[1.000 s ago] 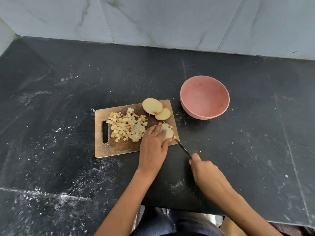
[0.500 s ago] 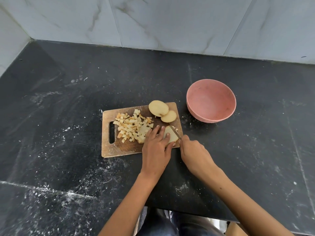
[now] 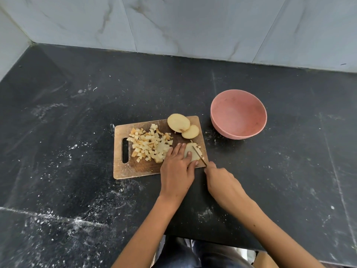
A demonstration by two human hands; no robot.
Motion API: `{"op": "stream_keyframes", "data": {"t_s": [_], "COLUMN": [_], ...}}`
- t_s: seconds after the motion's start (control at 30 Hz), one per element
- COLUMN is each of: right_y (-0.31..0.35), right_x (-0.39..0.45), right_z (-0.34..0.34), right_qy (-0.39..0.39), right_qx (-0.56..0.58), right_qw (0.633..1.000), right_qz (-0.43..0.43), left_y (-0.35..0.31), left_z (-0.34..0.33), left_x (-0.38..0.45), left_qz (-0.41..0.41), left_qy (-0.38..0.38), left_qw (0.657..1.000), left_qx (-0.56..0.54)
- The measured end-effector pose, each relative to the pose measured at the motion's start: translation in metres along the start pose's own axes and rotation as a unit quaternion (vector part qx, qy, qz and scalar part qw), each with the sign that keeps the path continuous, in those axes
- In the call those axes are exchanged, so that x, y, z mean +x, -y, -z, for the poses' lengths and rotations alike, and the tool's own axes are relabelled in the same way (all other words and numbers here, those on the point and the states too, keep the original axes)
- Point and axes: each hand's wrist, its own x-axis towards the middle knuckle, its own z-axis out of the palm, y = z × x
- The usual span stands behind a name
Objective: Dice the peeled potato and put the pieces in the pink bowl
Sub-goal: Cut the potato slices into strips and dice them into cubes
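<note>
Since half a second ago your right hand (image 3: 222, 180) has slid a little back toward you, so more of the knife (image 3: 199, 156) blade shows; a second ago it was pulled well clear of the board. Your left hand (image 3: 177, 167) has kept its place on the potato slice (image 3: 191, 151).

Slice lies flat at the near right corner of the cutting board (image 3: 135, 169), long axis running roughly near-to-far. Knife blade crosses its right side, tip pointing away from you and slightly left, long axis diagonal from your right hand up to the slice. A few cut bits sit just right of the blade.

No brands, labels or writing readable anywhere.

Left fingers (image 3: 179, 149) nearly straight, pressing down on the slice, thumb against its near edge. Right fingers curled round the knife handle, handle itself hidden in the fist.

Diced pieces (image 3: 149, 145) heaped mid-board, just left of your left hand. Two more potato slices (image 3: 178, 122) overlap at the far right corner of the board. Pink bowl (image 3: 238, 130) stands on the black tabletop (image 3: 77, 93), right of the board, apart from it, no pieces in it.
</note>
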Motion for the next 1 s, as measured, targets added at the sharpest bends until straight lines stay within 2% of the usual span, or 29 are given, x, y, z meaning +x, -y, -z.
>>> {"op": "stream_keyframes", "data": {"t_s": [0.3,0.47,0.6,0.73,1.0], "right_y": [-0.027,-0.028,-0.015,-0.003,0.014], "right_x": [-0.039,-0.044,-0.028,-0.014,0.002], "right_z": [-0.013,-0.003,0.007,0.008,-0.002], "right_qy": [-0.005,-0.092,-0.117,-0.113,-0.068], "right_qx": [0.023,0.082,0.068,0.012,-0.022], "right_qw": [1.000,0.991,0.988,0.992,0.997], "right_qz": [0.005,0.057,0.071,0.048,-0.003], "left_y": [0.000,0.001,0.002,0.005,0.003], "left_z": [-0.002,-0.001,-0.001,0.000,0.003], "left_x": [-0.001,-0.006,-0.010,-0.009,-0.005], "left_qz": [0.005,-0.016,-0.013,0.000,0.016], "left_qy": [-0.008,0.000,-0.020,-0.029,-0.001], "left_qw": [1.000,1.000,1.000,1.000,1.000], "left_qx": [0.019,0.017,0.020,-0.001,-0.020]}}
